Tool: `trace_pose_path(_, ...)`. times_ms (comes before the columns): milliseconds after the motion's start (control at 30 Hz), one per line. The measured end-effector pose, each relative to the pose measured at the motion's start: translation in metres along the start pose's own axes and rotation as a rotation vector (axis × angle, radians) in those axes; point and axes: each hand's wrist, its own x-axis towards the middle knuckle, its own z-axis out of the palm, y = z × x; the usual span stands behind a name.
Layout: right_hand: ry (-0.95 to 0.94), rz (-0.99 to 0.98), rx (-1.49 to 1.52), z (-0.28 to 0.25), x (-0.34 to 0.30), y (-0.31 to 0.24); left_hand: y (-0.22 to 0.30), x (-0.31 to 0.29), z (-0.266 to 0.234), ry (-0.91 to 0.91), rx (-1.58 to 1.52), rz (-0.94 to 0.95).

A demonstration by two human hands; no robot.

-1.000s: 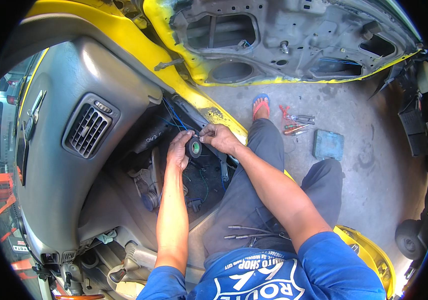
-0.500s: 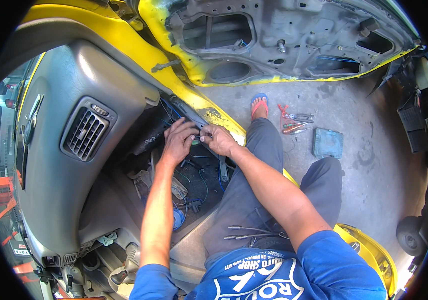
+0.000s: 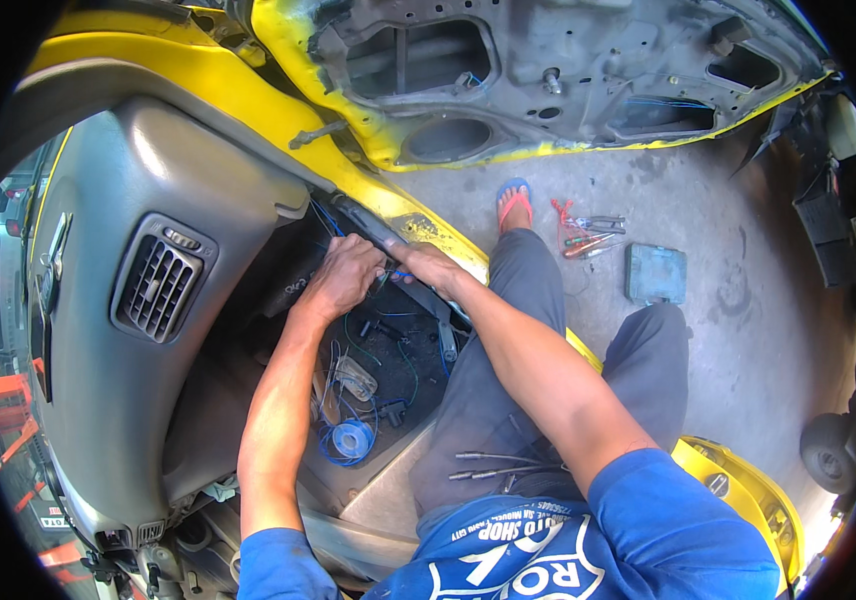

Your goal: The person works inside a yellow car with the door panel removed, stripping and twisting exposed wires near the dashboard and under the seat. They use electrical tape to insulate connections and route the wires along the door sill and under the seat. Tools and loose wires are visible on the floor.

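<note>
Wiring seems the step in hand, head view: blue wire (image 3: 403, 275) shows at the fingers of the right hand (image 3: 426, 266), over the dark footwell (image 3: 416, 375), beside the yellow sill (image 3: 453, 243). Left hand (image 3: 348, 272) curls just beside it. Both hands half-closed; cannot tell what either pinches. Next move likely calls for one steadying, one working fine. Forearms reach forward, converging.

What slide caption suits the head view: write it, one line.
Left hand and right hand close together beside a yellow door frame, a blue spool in the footwell.
</note>
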Motion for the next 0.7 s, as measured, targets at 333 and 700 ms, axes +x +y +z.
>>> trace_pose_path(333, 0.149, 0.213, 0.345, 0.023, 0.034, -0.010, 0.000, -0.014, 0.004, 0.048, 0.049, 0.009)
trace_pose_path(700, 0.078, 0.067, 0.467, -0.010, -0.004, -0.010, -0.003, -0.018, 0.019, 0.234, -0.041, -0.297)
